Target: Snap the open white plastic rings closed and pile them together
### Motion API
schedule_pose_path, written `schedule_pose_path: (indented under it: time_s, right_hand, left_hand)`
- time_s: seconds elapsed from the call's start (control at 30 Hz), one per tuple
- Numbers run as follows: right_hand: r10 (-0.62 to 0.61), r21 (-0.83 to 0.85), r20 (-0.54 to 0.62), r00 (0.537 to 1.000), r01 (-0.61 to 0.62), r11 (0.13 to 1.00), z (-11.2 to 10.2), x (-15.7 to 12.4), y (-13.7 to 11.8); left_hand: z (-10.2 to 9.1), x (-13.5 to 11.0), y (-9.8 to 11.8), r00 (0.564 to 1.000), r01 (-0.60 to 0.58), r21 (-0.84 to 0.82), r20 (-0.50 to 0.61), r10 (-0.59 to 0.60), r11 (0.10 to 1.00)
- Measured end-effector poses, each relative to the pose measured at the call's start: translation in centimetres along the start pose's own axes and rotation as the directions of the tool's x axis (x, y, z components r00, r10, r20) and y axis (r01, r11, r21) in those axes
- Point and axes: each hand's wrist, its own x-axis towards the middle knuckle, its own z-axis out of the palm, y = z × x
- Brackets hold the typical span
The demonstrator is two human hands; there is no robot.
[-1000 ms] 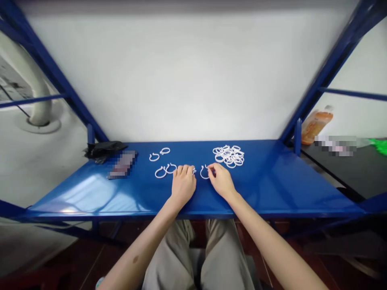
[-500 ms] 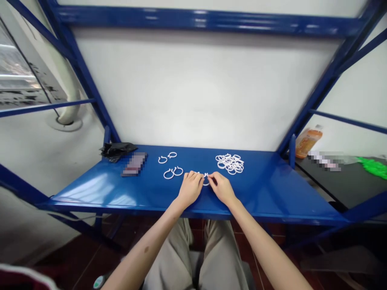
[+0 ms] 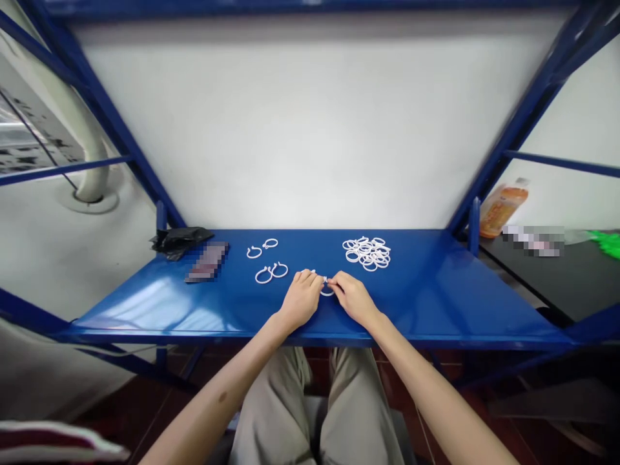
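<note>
A small white plastic ring (image 3: 327, 293), like a shower curtain ring, is held low over the blue table between my two hands. My left hand (image 3: 301, 298) pinches its left side with bent fingers. From the right, my right hand (image 3: 353, 296) grips the other side between thumb and fingertips. The ring's knobbed ends meet or nearly meet at the top; the fingers partly cover them. Behind my left knuckles a bit of another white piece shows. Farther left lie several separate rings (image 3: 263, 276), some with gaps between their ends. A pile of white rings (image 3: 368, 253) lies beyond my right hand.
The blue table (image 3: 426, 297) has a white panel behind it and blue frame posts at both sides. A black plastic bag (image 3: 181, 240) and a blurred-out flat object (image 3: 207, 261) lie at the left. On a dark surface at right stands an orange bottle (image 3: 504, 210).
The camera view has shifted slightly, so the whole scene sits a little differently. Both hands stay on the same ring with almost the same grip.
</note>
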Motion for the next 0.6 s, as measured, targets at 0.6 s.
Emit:
schedule_pose_path:
  time_s: [0.6]
  right_hand:
    - [0.099, -0.058, -0.044, 0.994, -0.101, 0.993, 0.55, 0.14, 0.13]
  left_hand:
    - [0.22, 0.22, 0.95, 0.997, 0.07, -0.005, -0.034, -0.07, 0.998]
